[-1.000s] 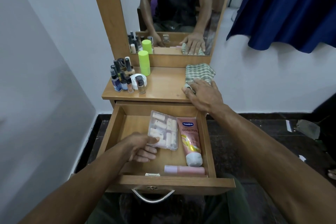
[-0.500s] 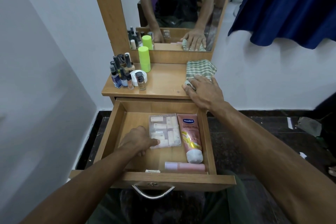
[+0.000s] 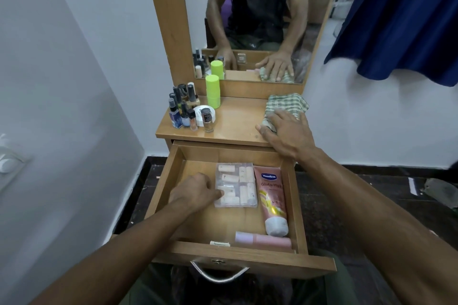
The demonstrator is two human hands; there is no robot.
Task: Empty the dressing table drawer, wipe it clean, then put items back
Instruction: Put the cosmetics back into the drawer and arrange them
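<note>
Head view, near to far: drawer (image 3: 224, 254) pulled open and holding a pink-lilac tube (image 3: 263, 239) by the front wall, a Vaseline tube (image 3: 272, 199) along the right wall and a clear plastic case (image 3: 236, 184), whose left edge the left hand (image 3: 195, 192) touches with curled fingers. Right hand (image 3: 287, 135) lies spread on the checked cloth (image 3: 287, 106) on the tabletop (image 3: 233, 121), beside bottles (image 3: 184, 111) and a green container (image 3: 213, 91). Judgement: refilling is under way, bottles not yet returned.
</note>
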